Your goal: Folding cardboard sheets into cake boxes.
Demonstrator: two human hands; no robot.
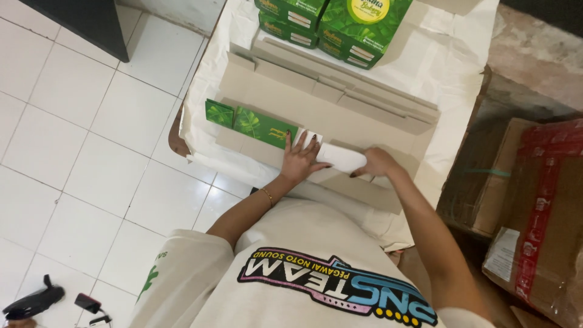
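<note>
Head view: left hand (299, 159) lies flat, right hand (376, 163) clamps the white carton (340, 157) beside green flat cartons (250, 121).

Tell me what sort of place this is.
Probably a small packing workspace: flat cardboard sheets cover the table, green printed boxes are stacked at its far end, and taped shipping cartons sit on the floor.

Stacked boxes (331, 24) behind cardboard sheets (316, 100)

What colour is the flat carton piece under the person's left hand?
White where the left hand presses the carton piece, green with a leaf pattern further left; head view.
</note>
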